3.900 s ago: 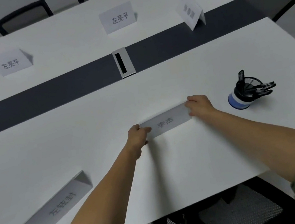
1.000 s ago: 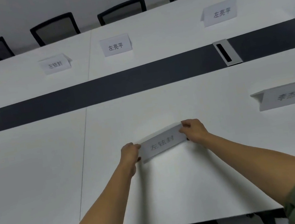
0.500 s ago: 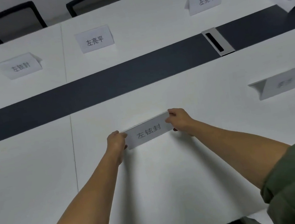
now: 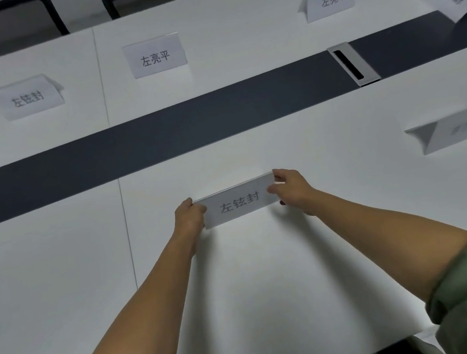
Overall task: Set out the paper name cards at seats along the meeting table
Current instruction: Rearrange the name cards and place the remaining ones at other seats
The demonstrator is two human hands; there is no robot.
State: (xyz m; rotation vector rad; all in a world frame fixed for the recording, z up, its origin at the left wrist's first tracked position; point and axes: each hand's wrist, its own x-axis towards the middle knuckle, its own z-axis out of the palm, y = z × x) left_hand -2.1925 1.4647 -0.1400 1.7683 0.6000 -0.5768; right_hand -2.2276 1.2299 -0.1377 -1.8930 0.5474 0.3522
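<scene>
White paper name card, folded tent-wise, at the near half of the meeting table, mid-view. Pinched at its left end by the left hand and at its right end by the right hand, fingers curled round the edges. Looks light, thin, easily creased; best taken gently by the short ends. Cannot tell whether resting or just lifted. Second card standing to the right.
</scene>
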